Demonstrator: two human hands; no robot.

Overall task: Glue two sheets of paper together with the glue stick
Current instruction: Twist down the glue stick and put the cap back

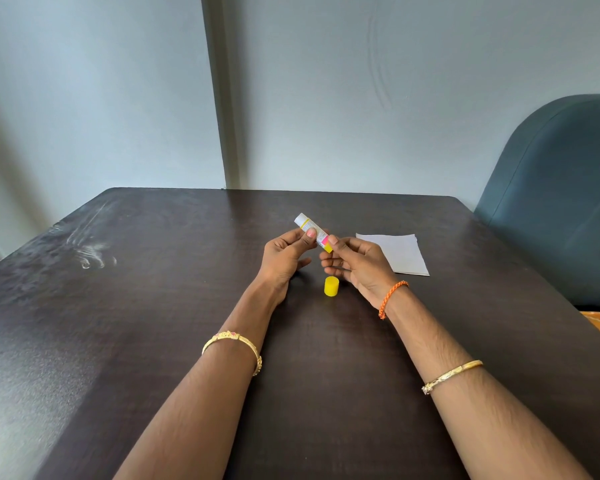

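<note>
1 head-worn view looks forward and down across the dark table (153, 323), toward the wall (326, 98).

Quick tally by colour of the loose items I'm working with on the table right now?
Yellow: 1, the cap standing on the table.
White and yellow: 1, the glue stick, held by both hands, left hand and right hand.
White: 1 paper stack; sheets in it cannot be counted.
Total: 3
</note>
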